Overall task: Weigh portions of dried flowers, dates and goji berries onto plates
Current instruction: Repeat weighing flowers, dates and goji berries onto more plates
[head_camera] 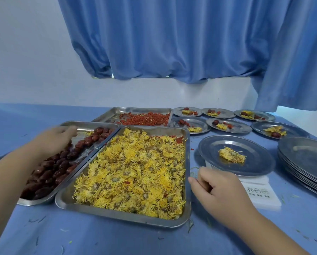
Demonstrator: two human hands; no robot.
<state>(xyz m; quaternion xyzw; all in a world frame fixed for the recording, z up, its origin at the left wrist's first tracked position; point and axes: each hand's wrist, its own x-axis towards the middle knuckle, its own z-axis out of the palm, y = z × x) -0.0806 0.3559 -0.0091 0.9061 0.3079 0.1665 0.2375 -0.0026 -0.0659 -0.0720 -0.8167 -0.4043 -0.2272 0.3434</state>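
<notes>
A large steel tray of yellow dried flowers [135,172] lies in front of me. To its left is a tray of dark red dates [49,172], and behind it a tray of goji berries [146,118]. My left hand [56,138] reaches down into the dates with its fingertips hidden among them. My right hand [214,188] hovers loosely curled, holding nothing, between the flower tray and a white scale [262,196]. A steel plate [214,146] stands on the scale with one dried flower [232,155] on it.
Several filled steel plates [238,127], each with flowers, dates and berries, sit at the back right. A stack of bare plates [305,155] stands at the right edge. A blue cloth [80,236] covers the table, strewn with petal bits. Blue curtains hang behind.
</notes>
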